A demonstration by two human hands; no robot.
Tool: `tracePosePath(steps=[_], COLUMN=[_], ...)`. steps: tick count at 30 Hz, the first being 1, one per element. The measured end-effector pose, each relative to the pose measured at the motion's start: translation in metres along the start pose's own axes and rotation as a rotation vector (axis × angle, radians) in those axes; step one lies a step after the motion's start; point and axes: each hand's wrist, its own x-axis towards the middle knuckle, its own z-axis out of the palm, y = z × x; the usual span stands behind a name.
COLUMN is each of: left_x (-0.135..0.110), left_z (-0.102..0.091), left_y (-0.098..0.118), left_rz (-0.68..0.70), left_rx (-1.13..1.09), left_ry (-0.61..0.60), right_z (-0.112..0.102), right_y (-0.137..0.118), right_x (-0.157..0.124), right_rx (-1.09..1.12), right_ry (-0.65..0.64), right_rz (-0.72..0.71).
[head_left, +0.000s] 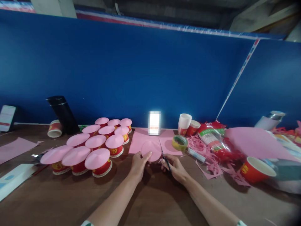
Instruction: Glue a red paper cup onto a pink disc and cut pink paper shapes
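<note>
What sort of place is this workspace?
Probably a craft workstation, perhaps within a workshop. A blue partition backs the table, red cups stand in rows under shallow pink cones, and scissors are in the right hand.

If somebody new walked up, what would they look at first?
Probably the rows of upturned red-and-gold paper cups topped with shallow pink paper cones, on the left of the brown table. Next, in the middle, the left hand holding a round pink paper disc beside the right hand with dark-handled scissors. A broad blue wall fills the background.
</note>
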Motion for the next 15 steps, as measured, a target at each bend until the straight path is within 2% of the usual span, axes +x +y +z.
tracePosePath(steps=[15], left_x=[0.0012], left_z=[-0.0009], left_y=[-0.0012], left_rz=[0.009], left_rx=[-0.003], left_ry=[-0.029], right_z=[-0.0012], right_y=[0.0043], right_x=[0.0008], right_rx=[-0.009], right_ry=[0.000], right_rz=[0.002])
